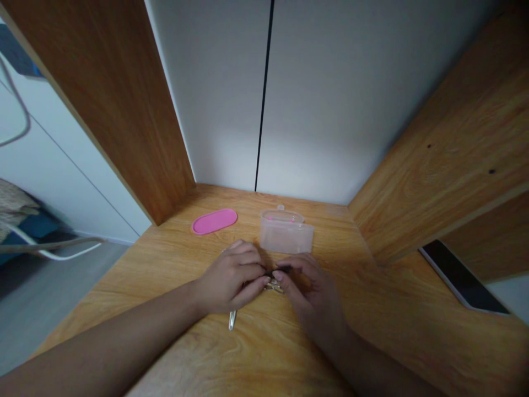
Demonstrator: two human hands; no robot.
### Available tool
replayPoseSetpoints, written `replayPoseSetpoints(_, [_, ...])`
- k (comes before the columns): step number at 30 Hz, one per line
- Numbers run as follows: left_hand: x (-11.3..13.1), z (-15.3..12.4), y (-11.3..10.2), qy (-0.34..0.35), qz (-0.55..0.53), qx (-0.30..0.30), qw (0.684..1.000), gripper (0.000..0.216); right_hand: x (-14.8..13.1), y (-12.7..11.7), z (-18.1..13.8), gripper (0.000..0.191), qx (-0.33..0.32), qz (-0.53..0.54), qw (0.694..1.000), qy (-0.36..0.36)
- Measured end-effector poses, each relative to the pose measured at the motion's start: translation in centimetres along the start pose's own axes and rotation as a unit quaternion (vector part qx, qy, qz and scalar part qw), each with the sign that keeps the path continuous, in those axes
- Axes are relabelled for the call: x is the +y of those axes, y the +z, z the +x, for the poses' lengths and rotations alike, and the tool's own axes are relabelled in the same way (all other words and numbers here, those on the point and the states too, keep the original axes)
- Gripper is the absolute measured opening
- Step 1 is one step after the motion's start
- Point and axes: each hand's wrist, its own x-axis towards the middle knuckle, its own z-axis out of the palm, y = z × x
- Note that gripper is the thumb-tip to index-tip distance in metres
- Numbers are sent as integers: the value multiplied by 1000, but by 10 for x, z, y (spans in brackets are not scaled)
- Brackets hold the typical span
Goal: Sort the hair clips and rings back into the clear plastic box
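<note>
My left hand [237, 278] and my right hand [314, 292] meet low over the wooden tabletop. A small dark item [285, 269] runs between them, pinched by the fingers of both hands; its kind is too small and covered to tell. Just below the fingertips lie thin, gold-coloured metal pieces [274, 285], partly hidden. From under my left hand pokes the end of a slim shiny metal piece [232, 320], the rest covered. Behind my right hand stands a clear plastic box [286, 238] with pink dots near its rim. Left of the box lies a pink oval lid-like tray [214, 221].
A wooden tabletop [198, 353] spreads under my hands. Pale panels [314, 110] close off the back, with a wooden upright [124, 99] at left and a wooden side [450, 160] at right. A dark-screened phone-like slab [463, 275] lies at the right.
</note>
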Motion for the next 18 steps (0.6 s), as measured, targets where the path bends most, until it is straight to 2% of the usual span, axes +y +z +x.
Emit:
replayPoseSetpoints(8, [3,3,-3,35,-35,-26,998,21,3,0,-4,10,21,14,999,41])
replayPoseSetpoints(18, [3,2,-3,12,-6,-7,1000,23,2,1,-4,18,31,33,998,44])
